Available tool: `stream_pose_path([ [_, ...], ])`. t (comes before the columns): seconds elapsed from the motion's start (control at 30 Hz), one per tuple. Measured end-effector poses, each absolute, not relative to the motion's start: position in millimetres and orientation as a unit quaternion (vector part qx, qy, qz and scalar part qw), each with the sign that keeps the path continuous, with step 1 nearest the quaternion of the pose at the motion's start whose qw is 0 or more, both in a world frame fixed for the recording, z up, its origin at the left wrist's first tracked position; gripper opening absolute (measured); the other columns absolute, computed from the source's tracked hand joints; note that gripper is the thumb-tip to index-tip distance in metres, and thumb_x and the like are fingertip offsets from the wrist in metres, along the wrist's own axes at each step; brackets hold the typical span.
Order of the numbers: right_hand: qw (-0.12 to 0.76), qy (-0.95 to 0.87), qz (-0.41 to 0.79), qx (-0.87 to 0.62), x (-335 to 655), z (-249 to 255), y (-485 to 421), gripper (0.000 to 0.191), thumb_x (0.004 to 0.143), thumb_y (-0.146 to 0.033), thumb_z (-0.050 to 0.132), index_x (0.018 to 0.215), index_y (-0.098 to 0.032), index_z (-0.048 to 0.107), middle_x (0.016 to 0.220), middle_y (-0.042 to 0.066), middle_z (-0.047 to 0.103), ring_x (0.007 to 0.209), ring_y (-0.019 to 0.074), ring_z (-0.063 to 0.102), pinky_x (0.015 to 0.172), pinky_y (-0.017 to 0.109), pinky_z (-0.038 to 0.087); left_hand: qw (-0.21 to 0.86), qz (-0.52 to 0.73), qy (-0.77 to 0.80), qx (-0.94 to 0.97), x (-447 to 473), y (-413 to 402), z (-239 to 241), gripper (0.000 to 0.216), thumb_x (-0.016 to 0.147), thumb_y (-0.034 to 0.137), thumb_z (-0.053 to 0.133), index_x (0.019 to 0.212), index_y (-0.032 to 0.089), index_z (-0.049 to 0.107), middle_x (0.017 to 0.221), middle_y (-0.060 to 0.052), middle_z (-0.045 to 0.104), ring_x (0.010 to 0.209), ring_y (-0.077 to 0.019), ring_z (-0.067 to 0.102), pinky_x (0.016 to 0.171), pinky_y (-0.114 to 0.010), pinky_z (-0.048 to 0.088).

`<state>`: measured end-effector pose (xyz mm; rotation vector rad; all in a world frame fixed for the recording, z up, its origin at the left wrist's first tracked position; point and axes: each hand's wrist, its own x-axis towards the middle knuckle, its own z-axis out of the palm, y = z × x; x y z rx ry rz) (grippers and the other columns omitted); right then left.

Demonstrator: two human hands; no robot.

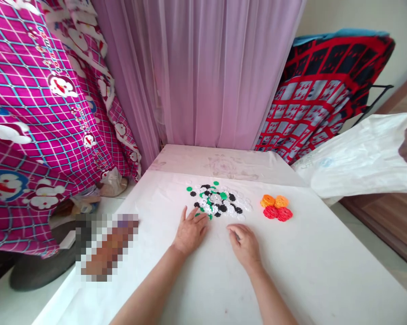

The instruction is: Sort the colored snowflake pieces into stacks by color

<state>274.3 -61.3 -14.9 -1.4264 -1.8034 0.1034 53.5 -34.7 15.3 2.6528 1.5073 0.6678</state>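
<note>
A loose pile of small white, black and green plastic discs (218,199) lies on the white table (291,271). Right of it sit two orange and two red discs (276,207), joined in a cluster. My left hand (190,231) rests flat on the table with fingers spread, its fingertips touching the near left edge of the pile. My right hand (245,243) lies on the table just below the pile, fingers curled loosely downward, nothing visible in it.
A pink curtain (206,72) hangs behind the table. A magenta cartoon-print cloth (47,113) hangs on the left, a red checked cloth (321,95) on the right. A white plastic bag (362,158) lies at the table's right edge. A blurred patch covers something at lower left.
</note>
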Motion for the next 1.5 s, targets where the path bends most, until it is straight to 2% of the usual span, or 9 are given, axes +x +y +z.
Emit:
stream_pose_path([
  [0.3,0.399,-0.713,0.018,-0.575,272.0,-17.9,-56.0,0.029,0.085,-0.022,0.043,0.084,-0.022,0.072,0.086,0.006,0.074,0.081,0.0203,0.066,0.080,0.032,0.049,0.050,0.223,0.432,0.872,59.2,-33.3,8.2,0.029,0.094,0.024,0.049,0.110,0.033,0.071,0.116,0.000,0.072,0.128,-0.0207,0.052,0.119,-0.053,0.020],
  [0.4,0.398,-0.710,0.012,-0.580,271.7,-19.3,-55.3,0.029,0.086,-0.021,0.043,0.086,-0.022,0.072,0.088,0.006,0.074,0.082,0.0201,0.066,0.080,0.032,0.049,0.103,0.232,0.427,0.868,58.3,-33.8,7.0,0.037,0.089,0.014,0.050,0.114,0.034,0.069,0.118,0.001,0.072,0.129,-0.0192,0.052,0.119,-0.050,0.024],
  [0.5,0.391,-0.715,0.003,-0.580,271.0,-17.8,-57.7,0.029,0.086,-0.019,0.043,0.088,-0.022,0.072,0.087,0.006,0.073,0.084,0.0200,0.064,0.082,0.032,0.048,0.140,0.280,0.497,0.809,51.0,-30.1,6.2,0.046,0.086,0.005,0.043,0.116,0.029,0.067,0.120,-0.001,0.071,0.127,-0.0196,0.054,0.115,-0.050,0.031],
  [0.63,0.362,-0.735,-0.030,-0.573,260.4,-6.2,-63.2,0.030,0.086,-0.016,0.045,0.102,-0.022,0.071,0.100,0.007,0.071,0.094,0.0203,0.060,0.088,0.034,0.044,0.118,0.311,0.608,0.721,38.9,-21.9,7.5,0.043,0.086,0.006,0.039,0.109,0.024,0.070,0.121,-0.005,0.070,0.122,-0.0252,0.058,0.109,-0.052,0.037],
  [0.8,0.286,-0.785,-0.047,-0.548,228.8,14.9,-64.6,0.028,0.088,-0.023,0.056,0.113,-0.027,0.068,0.127,0.007,0.060,0.117,0.0247,0.048,0.097,0.040,0.037,0.084,0.281,0.603,0.742,36.1,-21.8,11.8,0.040,0.086,0.011,0.044,0.115,0.024,0.068,0.121,-0.007,0.070,0.122,-0.0277,0.057,0.108,-0.053,0.038],
  [0.93,0.251,-0.798,-0.015,-0.548,214.9,19.9,-65.0,0.020,0.088,-0.022,0.058,0.102,-0.029,0.070,0.116,0.003,0.066,0.110,0.0232,0.052,0.090,0.038,0.039,0.067,0.266,0.547,0.791,38.5,-27.9,13.7,0.038,0.089,0.019,0.046,0.120,0.029,0.066,0.130,-0.006,0.065,0.125,-0.0276,0.054,0.108,-0.054,0.039],
  [1.07,0.280,-0.765,-0.012,-0.580,225.4,11.6,-67.1,0.021,0.087,-0.016,0.055,0.092,-0.027,0.073,0.101,0.003,0.070,0.094,0.0211,0.057,0.082,0.035,0.042,0.053,0.241,0.493,0.835,41.7,-32.9,13.8,0.037,0.090,0.024,0.050,0.122,0.031,0.065,0.136,-0.005,0.061,0.131,-0.0293,0.049,0.110,-0.056,0.037],
  [1.2,0.333,-0.728,-0.020,-0.599,244.7,-0.8,-63.3,0.027,0.085,-0.011,0.051,0.087,-0.025,0.074,0.094,0.004,0.071,0.084,0.0186,0.059,0.081,0.032,0.046,0.065,0.245,0.483,0.838,41.9,-31.9,10.4,0.036,0.090,0.029,0.051,0.123,0.029,0.065,0.136,-0.006,0.060,0.131,-0.0299,0.050,0.110,-0.057,0.037],
  [1.5,0.423,-0.638,-0.011,-0.643,283.0,-17.0,-45.8,0.023,0.086,-0.021,0.050,0.090,-0.022,0.073,0.096,0.006,0.071,0.089,0.0197,0.062,0.086,0.033,0.049,0.113,0.394,0.578,0.705,7.0,-6.7,1.8,0.036,0.088,0.030,0.043,0.110,0.020,0.070,0.120,-0.008,0.070,0.117,-0.0248,0.062,0.103,-0.044,0.049],
])
